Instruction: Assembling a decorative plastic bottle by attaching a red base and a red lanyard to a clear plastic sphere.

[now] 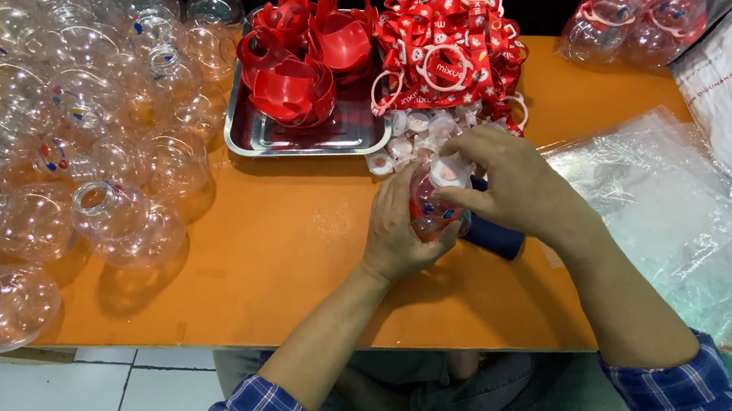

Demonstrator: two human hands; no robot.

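Head camera: the left hand (399,229) grips a round clear bottle (431,211) at table (277,245) centre, while right hand (510,187) fingers pinch its white cap (448,171). Metal tray (300,134) of red holders (304,58) lies at eleven o'clock.

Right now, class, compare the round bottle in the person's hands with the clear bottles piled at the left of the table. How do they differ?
The held bottle has red inside and a white cap at its top; the piled bottles look empty and uncapped. The held bottle is gripped by the left hand and right hand above the orange table; the piled ones lie loose, heaped at all angles. Both kinds are clear and round with small coloured marks.
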